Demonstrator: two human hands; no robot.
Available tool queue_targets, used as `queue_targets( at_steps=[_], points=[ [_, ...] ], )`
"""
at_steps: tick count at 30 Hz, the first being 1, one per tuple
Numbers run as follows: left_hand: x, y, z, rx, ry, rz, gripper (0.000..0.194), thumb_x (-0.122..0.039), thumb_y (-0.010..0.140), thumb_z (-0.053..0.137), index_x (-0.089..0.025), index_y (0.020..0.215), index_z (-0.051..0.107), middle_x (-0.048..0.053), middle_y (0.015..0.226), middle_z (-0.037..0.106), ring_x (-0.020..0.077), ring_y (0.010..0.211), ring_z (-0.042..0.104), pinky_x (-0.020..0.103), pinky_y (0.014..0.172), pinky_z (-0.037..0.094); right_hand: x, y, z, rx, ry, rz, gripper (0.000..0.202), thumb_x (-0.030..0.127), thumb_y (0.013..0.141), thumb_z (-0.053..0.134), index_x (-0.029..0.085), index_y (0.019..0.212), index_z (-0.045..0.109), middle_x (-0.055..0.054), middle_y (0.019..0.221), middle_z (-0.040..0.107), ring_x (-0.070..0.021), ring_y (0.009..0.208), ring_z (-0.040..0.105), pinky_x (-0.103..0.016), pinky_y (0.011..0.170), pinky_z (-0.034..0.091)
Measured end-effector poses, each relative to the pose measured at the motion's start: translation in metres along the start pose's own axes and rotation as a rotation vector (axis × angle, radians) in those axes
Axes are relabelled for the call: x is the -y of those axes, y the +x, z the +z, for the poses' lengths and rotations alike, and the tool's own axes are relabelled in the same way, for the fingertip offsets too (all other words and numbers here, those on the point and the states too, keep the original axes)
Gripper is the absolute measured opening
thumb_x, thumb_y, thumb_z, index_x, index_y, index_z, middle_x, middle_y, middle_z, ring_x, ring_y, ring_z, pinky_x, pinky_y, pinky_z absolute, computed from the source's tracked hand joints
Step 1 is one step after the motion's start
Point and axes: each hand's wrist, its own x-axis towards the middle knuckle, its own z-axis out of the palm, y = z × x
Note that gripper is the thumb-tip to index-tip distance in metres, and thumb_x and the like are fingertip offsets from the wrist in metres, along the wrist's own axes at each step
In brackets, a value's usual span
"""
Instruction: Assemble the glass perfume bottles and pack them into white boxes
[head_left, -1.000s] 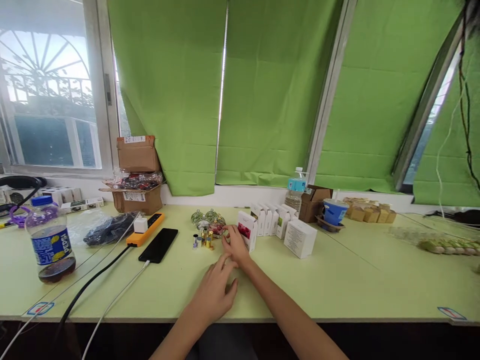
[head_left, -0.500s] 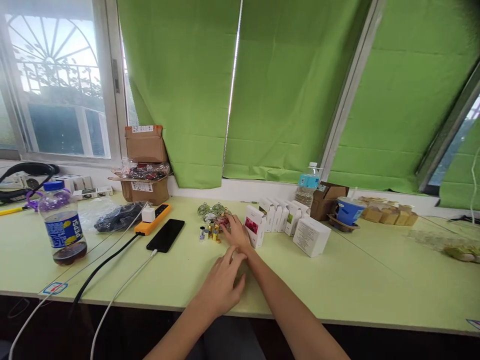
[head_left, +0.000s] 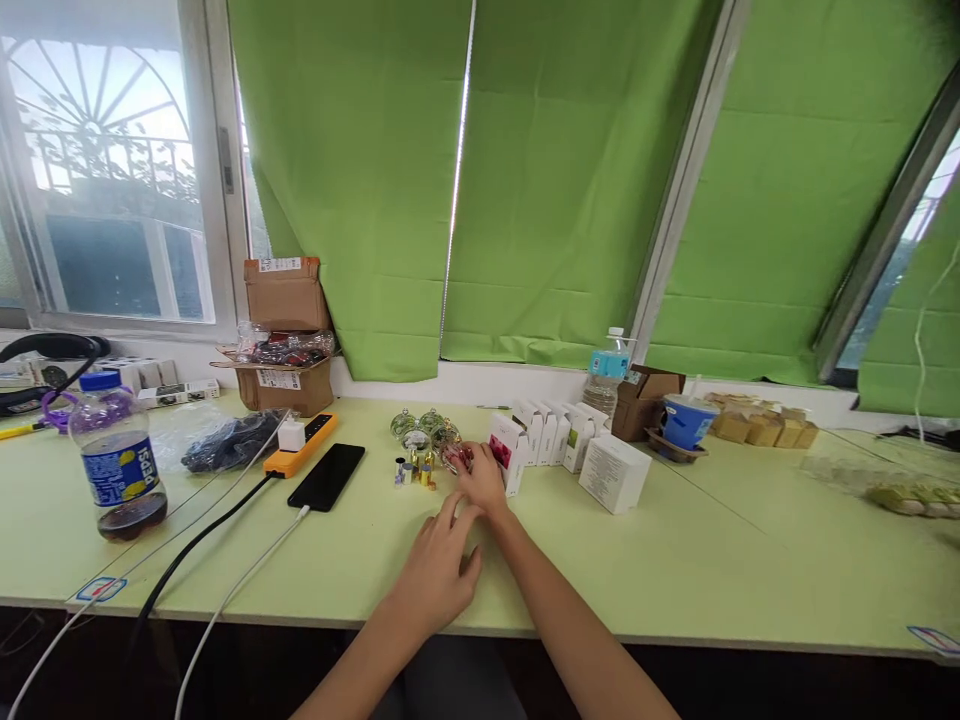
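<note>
My right hand (head_left: 482,480) has its fingertips closed around a small reddish round glass piece (head_left: 454,457). Beside it stands a cluster of round, clear-green glass pieces (head_left: 417,430), their exact kind hard to make out. Several small gold and silver cylinders (head_left: 407,471) stand just in front of the cluster. Nearer to me, my left hand (head_left: 441,565) hovers over the table with loosely bent fingers apart, holding nothing. A white box with a pink picture (head_left: 508,453) stands upright right beside my right hand.
White boxes (head_left: 551,432) stand in a row behind a larger white box (head_left: 615,473). Left are a black phone (head_left: 327,477), an orange power strip (head_left: 300,450) and a Pepsi bottle (head_left: 120,465). A blue cup (head_left: 686,420) and egg carton (head_left: 911,497) are right.
My right hand has drawn slightly back toward me, showing more of the reddish glass piece at its fingertips. My left hand has barely moved; the whole view has shifted a little.
</note>
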Motion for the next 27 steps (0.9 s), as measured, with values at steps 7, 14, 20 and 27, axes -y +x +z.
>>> queue_targets(
  at_steps=[7,14,20,27],
  points=[
    [0.005,0.002,0.004,-0.082,-0.008,-0.028,0.039,-0.017,0.088,0.05,-0.029,0.126,0.05,0.008,0.144,0.043,0.0272,0.118,0.056,0.043,0.096,0.048,0.013,-0.006,-0.016,0.059,-0.057,0.185,0.029,0.038,0.086,0.056,0.019,0.108,0.054,-0.009,0.096,0.069,-0.0252,0.092,0.066,-0.031,0.075,0.043],
    [0.013,0.005,0.002,-0.119,-0.077,-0.12,0.037,-0.016,0.087,0.048,-0.026,0.123,0.052,0.009,0.144,0.043,0.0252,0.111,0.061,0.041,0.094,0.049,0.03,-0.02,-0.03,0.155,-0.128,0.226,0.034,0.043,0.082,0.058,0.019,0.105,0.053,-0.012,0.097,0.071,-0.0278,0.092,0.067,-0.031,0.071,0.04],
    [0.011,0.005,-0.001,-0.123,-0.148,-0.113,0.044,-0.018,0.087,0.049,-0.026,0.13,0.048,0.009,0.141,0.046,0.0231,0.109,0.061,0.037,0.092,0.049,0.029,-0.023,-0.033,0.198,-0.11,0.225,0.028,0.036,0.078,0.058,0.019,0.101,0.056,-0.011,0.098,0.071,-0.0278,0.09,0.067,-0.03,0.068,0.039],
    [0.014,0.006,0.001,-0.215,-0.148,-0.162,0.064,-0.019,0.088,0.049,-0.027,0.148,0.026,0.011,0.14,0.05,0.0237,0.114,0.06,0.04,0.099,0.046,0.02,-0.02,-0.036,0.262,0.082,0.094,0.017,0.021,0.069,0.056,0.021,0.086,0.061,-0.005,0.085,0.07,-0.0229,0.081,0.063,-0.027,0.065,0.037]
  ],
)
